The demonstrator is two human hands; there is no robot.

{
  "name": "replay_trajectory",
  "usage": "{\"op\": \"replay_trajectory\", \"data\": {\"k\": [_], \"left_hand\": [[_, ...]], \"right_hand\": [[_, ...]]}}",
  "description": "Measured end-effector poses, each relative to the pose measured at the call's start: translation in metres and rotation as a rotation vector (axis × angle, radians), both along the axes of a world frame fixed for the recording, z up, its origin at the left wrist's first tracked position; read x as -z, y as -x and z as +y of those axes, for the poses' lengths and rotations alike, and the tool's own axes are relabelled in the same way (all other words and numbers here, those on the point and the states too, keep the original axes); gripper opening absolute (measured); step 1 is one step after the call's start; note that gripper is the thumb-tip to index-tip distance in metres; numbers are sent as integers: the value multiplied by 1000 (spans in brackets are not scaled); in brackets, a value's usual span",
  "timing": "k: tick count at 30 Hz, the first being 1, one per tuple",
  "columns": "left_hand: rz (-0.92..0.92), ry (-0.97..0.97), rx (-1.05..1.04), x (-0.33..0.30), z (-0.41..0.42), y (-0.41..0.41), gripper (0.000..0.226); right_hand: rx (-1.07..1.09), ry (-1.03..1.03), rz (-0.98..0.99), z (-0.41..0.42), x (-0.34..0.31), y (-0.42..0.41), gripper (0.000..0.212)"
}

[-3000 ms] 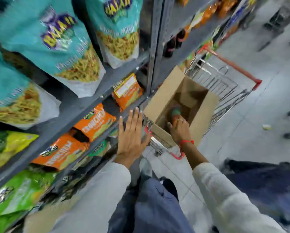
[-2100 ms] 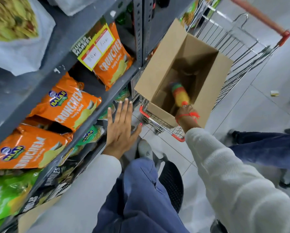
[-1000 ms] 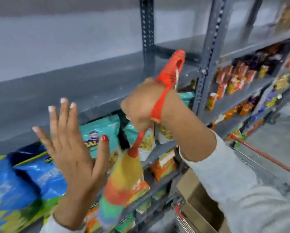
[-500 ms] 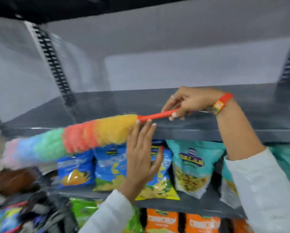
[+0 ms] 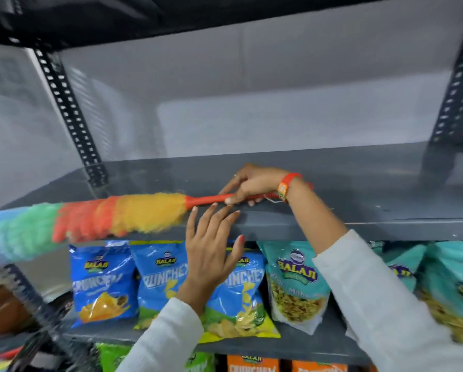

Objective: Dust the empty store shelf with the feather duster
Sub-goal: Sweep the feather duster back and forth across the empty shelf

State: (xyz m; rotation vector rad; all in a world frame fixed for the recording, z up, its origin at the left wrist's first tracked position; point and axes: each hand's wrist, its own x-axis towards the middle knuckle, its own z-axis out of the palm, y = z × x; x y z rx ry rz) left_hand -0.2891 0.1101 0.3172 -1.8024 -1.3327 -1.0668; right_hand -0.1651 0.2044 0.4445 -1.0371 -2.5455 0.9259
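The empty grey metal shelf (image 5: 359,183) runs across the middle of the view. My right hand (image 5: 252,185) grips the orange handle of the feather duster (image 5: 104,218). Its fluffy yellow, red, green and blue head stretches left along the shelf's front edge. The far blue tip hangs past the shelf's left end and is blurred. My left hand (image 5: 211,251) is open with fingers spread, fingertips near the shelf's front lip just below the duster handle.
Blue and teal snack bags (image 5: 104,285) fill the shelf below, with orange and green bags lower still. Perforated dark uprights (image 5: 69,114) stand at the left and right. A grey back wall closes the bay, and another shelf overhangs above.
The duster came out of the cardboard box in the cart and up to the empty shelf. Over the last half second it stays stretched leftward along the shelf edge, my left hand just below it.
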Motion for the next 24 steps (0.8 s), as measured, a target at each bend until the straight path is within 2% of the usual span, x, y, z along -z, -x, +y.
{"op": "replay_trajectory", "data": {"k": [7,10,14,18,19,21,24], "left_hand": [[3,-156,-37,3,17,1,48],[5,-204,-46,5,19,1,42],[10,-242,-47,6,22,0,35],[2,-261,-54,5,23,0,33],[1,-256,-51,5,23,-1,32],[-6,-238,-43,4,22,0,32],[-26,-206,-23,3,20,-1,29]], "right_hand": [[68,-15,4,9,1,-1,27],[137,-7,-67,22,-8,-11,13],[291,-25,-136,47,-19,-23,34],[495,-210,-101,64,-17,-7,29],[537,-265,-95,66,-16,-3,35],[553,-282,-64,67,-17,0,45],[462,-194,35,65,-22,-9,30]]}}
